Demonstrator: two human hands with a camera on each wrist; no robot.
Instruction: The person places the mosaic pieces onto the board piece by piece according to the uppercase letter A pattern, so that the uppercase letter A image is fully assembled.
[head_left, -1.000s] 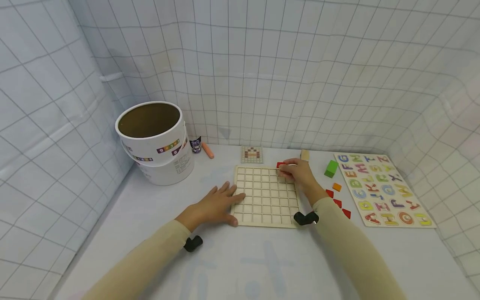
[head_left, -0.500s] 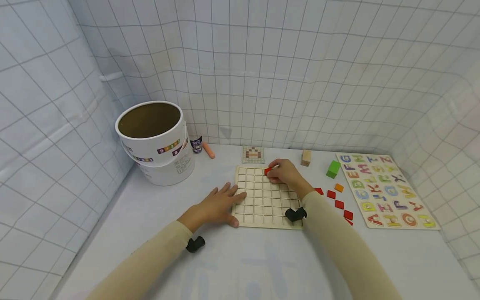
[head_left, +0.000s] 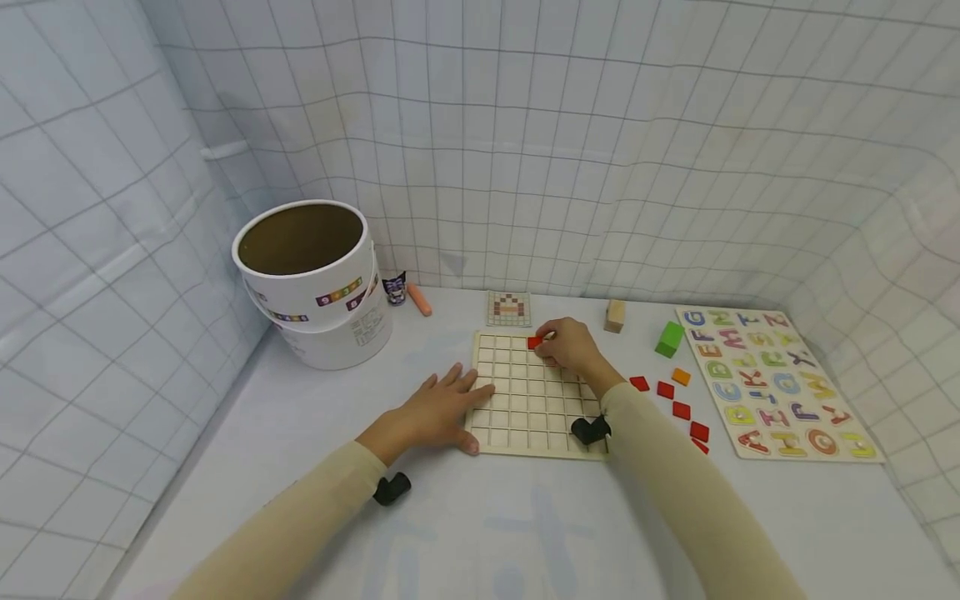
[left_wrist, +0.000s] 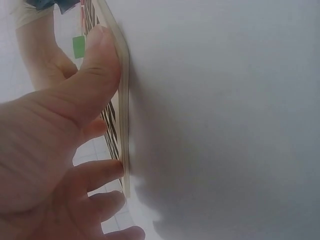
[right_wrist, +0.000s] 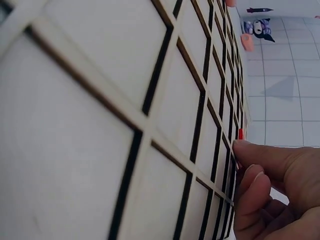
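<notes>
A wooden grid board lies flat in the middle of the table. My left hand rests spread on its left edge; in the left wrist view the thumb lies along the board's side. At the far row of the grid, my right hand pinches a small red square tile between thumb and fingertips, right at a cell near the middle. In the right wrist view only a thin red sliver of the tile shows beyond the fingertips.
Several red tiles and an orange one lie right of the board. Beyond are a green block, a wooden block, an alphabet board and a pattern card. A white bucket stands back left.
My right hand has carried the red tile leftward along the far row, from near the right corner to a middle cell, and then stayed there. My left hand has kept its place.
</notes>
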